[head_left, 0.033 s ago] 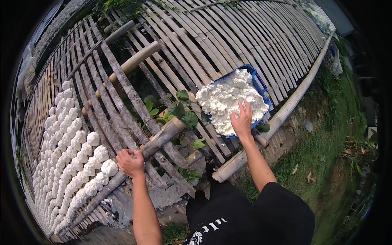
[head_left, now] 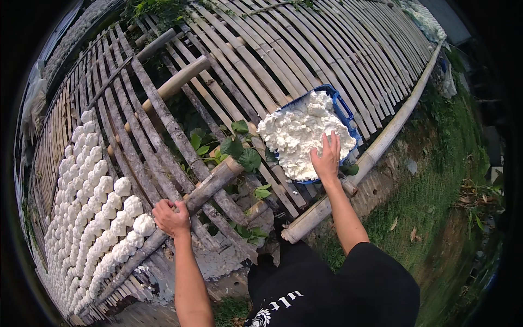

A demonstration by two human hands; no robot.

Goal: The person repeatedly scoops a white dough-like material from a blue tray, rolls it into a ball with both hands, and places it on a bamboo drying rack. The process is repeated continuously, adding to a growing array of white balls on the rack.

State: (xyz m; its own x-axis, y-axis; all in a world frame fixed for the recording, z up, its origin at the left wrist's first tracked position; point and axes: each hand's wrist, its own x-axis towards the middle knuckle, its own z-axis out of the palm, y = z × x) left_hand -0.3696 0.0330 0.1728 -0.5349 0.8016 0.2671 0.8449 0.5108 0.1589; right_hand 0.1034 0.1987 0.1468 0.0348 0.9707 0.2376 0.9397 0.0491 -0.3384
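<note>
A blue plastic basket (head_left: 342, 104) holds a heaped, crumbly, moist white mass (head_left: 299, 133). My right hand (head_left: 327, 159) reaches onto the near right part of this heap, fingers stretched out and thumb apart, with nothing held that I can see. Its fingertips touch the white surface. Over to the left, my left hand (head_left: 171, 218) rests with curled fingers on a thick bamboo pole (head_left: 215, 185), closed on it. Close beside that hand, rows of rounded white lumps (head_left: 103, 204) sit on the bamboo rack.
Bamboo slats (head_left: 261, 54) with gaps between them form the rack, which spreads far ahead. Green leaves (head_left: 239, 150) poke up through it. A long bamboo pole (head_left: 376, 152) edges its right side, beyond which lies grassy ground (head_left: 430, 180). More white lumps (head_left: 422, 19) lie at the far right.
The view has shifted slightly. My right hand sits a touch further right on the white mass, its fingers slightly more upright. My left hand stays on the pole.
</note>
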